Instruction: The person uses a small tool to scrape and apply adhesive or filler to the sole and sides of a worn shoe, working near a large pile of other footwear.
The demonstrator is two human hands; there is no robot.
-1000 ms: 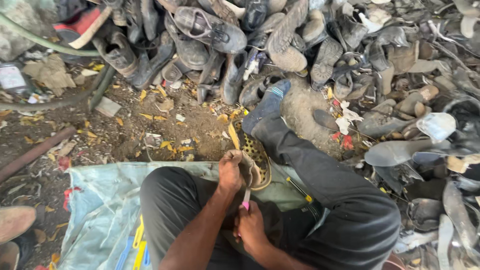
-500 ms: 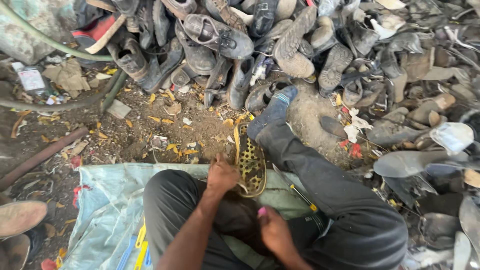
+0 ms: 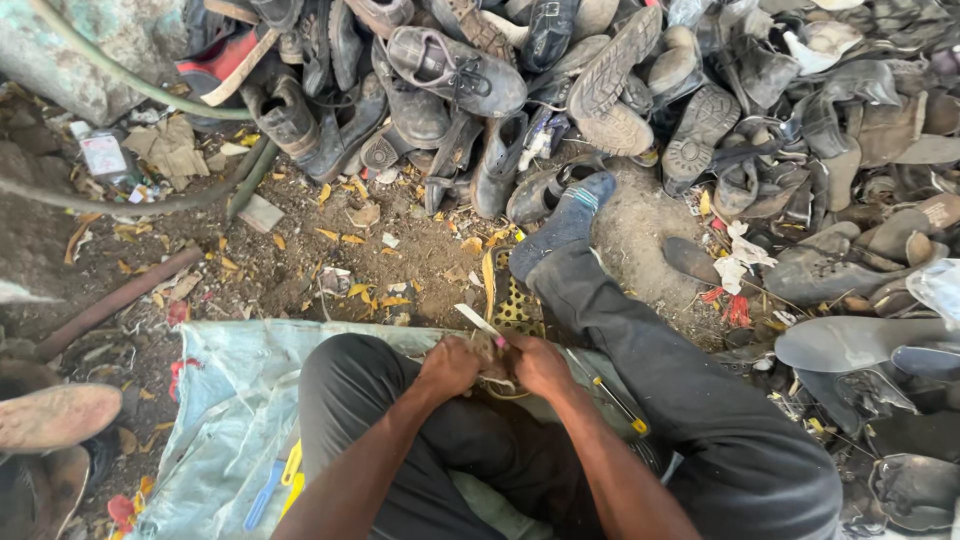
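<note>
The ground (image 3: 420,250) is bare dirt. A big pile of old shoes (image 3: 600,90) lies on it. A pale blue sack (image 3: 230,400) is spread flat there too.

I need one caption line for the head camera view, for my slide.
Seated person's left hand and right hand grip a yellow perforated sole before a heap of worn shoes.

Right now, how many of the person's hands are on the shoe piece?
2. The left hand and the right hand both close on the shoe piece, side by side above the lap. Their grip hides most of it.
</note>
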